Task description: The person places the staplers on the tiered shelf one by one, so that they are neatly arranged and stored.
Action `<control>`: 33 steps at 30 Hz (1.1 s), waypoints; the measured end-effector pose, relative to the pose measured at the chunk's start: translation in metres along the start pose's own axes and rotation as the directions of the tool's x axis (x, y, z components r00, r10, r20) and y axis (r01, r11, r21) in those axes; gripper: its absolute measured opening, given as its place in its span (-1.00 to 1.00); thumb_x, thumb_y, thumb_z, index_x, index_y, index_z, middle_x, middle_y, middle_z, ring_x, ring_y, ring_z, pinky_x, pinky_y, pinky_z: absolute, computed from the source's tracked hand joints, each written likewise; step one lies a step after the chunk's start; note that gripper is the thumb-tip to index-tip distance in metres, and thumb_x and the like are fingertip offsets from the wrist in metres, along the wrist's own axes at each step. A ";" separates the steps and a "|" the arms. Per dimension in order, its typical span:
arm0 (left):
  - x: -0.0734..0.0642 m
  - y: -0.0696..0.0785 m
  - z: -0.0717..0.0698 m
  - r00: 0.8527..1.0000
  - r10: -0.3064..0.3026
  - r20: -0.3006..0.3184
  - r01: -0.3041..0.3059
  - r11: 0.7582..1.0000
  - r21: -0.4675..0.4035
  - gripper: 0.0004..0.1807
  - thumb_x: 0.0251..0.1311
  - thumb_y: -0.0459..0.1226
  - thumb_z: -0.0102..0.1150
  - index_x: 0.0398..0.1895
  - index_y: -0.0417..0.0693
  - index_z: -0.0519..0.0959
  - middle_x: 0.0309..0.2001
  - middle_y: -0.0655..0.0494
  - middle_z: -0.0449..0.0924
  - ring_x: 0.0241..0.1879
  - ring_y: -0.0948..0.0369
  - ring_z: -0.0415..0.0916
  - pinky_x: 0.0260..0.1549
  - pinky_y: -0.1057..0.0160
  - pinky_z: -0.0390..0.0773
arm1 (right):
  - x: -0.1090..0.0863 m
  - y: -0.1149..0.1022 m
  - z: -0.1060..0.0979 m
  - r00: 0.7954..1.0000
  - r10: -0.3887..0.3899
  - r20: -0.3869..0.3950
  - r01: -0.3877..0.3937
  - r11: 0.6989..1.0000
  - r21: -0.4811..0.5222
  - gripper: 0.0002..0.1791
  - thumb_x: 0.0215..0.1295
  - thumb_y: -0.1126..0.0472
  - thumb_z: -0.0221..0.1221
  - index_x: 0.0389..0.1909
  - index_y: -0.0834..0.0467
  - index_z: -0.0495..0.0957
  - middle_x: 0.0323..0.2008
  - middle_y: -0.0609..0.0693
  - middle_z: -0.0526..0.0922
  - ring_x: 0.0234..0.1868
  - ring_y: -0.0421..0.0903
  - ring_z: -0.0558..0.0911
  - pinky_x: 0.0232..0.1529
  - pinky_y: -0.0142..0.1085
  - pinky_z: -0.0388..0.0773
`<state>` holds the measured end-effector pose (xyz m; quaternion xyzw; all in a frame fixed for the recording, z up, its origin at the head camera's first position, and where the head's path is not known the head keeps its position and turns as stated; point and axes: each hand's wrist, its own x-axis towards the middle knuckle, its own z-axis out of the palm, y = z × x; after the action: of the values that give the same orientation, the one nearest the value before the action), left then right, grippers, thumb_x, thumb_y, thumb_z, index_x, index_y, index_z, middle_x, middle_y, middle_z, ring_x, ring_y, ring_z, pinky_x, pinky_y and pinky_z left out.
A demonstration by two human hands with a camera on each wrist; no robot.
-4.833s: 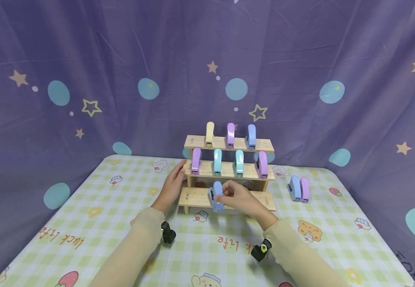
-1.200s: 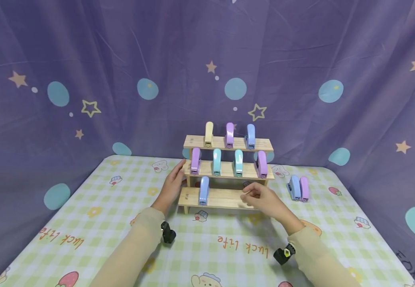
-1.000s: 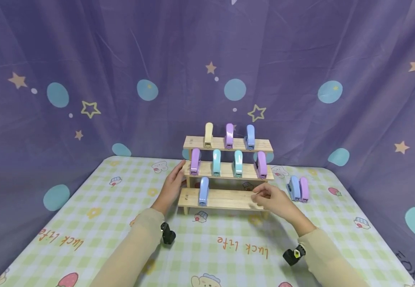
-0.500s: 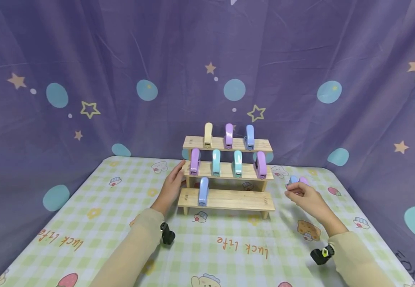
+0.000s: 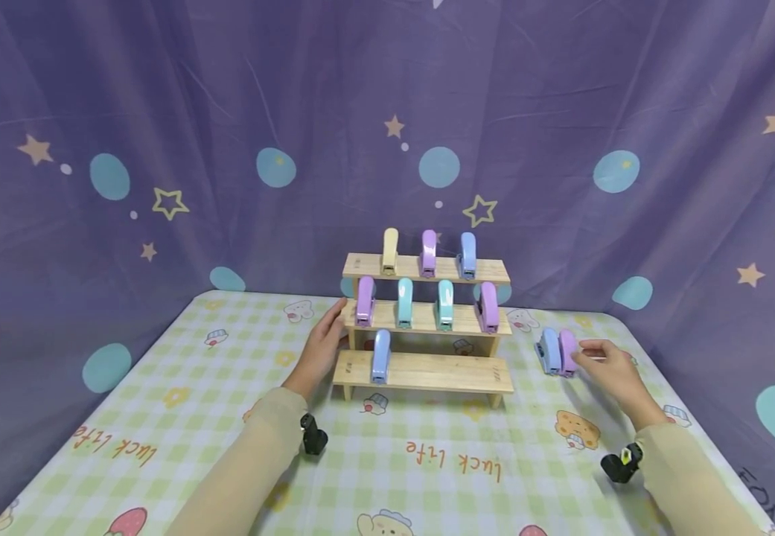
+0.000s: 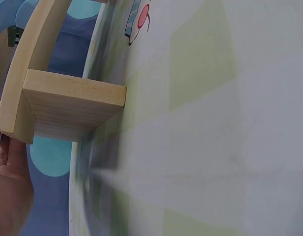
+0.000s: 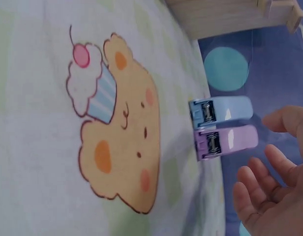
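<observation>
On the table at the right, a purple stapler [image 5: 568,353] and a blue stapler [image 5: 549,351] stand upright side by side. My right hand [image 5: 610,372] is just right of the purple one. In the right wrist view, thumb and fingers [image 7: 284,120] are spread with nothing between them, a little off both staplers. My left hand [image 5: 322,346] lies against the left end of the three-step wooden rack [image 5: 441,372], fingers extended along the middle step. Part of that hand is hidden behind the wood in the left wrist view. A single blue stapler [image 5: 380,357] stands on the bottom step, left side.
The middle step bears purple staplers [image 5: 365,301] at its ends and teal staplers [image 5: 405,304] between. On the top step stand a cream stapler [image 5: 390,251], a purple one and a blue one. A checked cloth [image 5: 226,417] covers the table; a patterned curtain [image 5: 333,89] hangs behind.
The blue stapler my right hand was holding now stands on the bottom step. That hand has moved right, away from the rack, to the table staplers. My left hand stays put.
</observation>
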<state>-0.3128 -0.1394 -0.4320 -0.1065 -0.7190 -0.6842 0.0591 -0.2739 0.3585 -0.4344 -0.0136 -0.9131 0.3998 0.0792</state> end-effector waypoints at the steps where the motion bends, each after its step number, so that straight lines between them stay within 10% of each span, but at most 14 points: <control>1: 0.000 0.000 0.000 1.000 -0.003 -0.001 0.003 1.000 0.001 -0.47 0.63 -0.19 -0.27 0.59 0.02 0.11 0.55 0.00 0.08 0.42 -0.01 0.21 0.36 -0.02 0.34 | 0.001 0.002 0.001 1.000 0.009 0.005 -0.009 1.000 0.009 -0.39 0.49 0.04 0.11 0.28 0.46 0.34 0.09 0.42 0.52 0.11 0.29 0.53 -0.17 -0.45 0.49; 9: -0.001 0.001 0.000 1.000 -0.005 0.006 0.005 1.000 0.005 -0.46 0.63 -0.17 -0.26 0.59 0.02 0.10 0.55 0.03 0.06 0.44 0.00 0.18 0.37 -0.02 0.32 | 0.015 0.013 0.007 0.984 0.110 0.137 -0.125 0.987 0.102 -0.19 0.55 -0.07 0.00 0.45 0.51 0.04 0.30 0.53 0.30 0.28 0.31 0.38 0.13 -0.15 0.49; 16: 0.000 0.001 0.001 1.000 0.002 0.001 -0.002 1.000 -0.001 -0.46 0.63 -0.20 -0.27 0.59 0.00 0.10 0.55 0.03 0.06 0.43 0.00 0.20 0.36 -0.01 0.33 | 0.021 0.018 0.009 0.971 0.168 0.167 -0.197 0.966 0.170 -0.11 0.52 -0.14 0.02 0.49 0.47 0.00 0.35 0.48 0.27 0.17 0.12 0.46 -0.15 -0.46 0.54; 33: -0.002 0.002 0.000 1.000 0.003 0.013 -0.002 1.000 -0.010 -0.46 0.63 -0.19 -0.27 0.60 0.00 0.09 0.55 0.03 0.07 0.44 0.03 0.18 0.37 0.01 0.32 | 0.023 0.017 0.010 0.967 0.177 0.185 -0.204 0.969 0.140 -0.16 0.50 -0.13 0.05 0.43 0.49 0.12 0.29 0.44 0.36 0.08 0.09 0.53 -0.16 -0.41 0.55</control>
<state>-0.3109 -0.1392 -0.4305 -0.1120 -0.7158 -0.6870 0.0550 -0.2986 0.3650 -0.4506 -0.0608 -0.8763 0.4765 -0.0378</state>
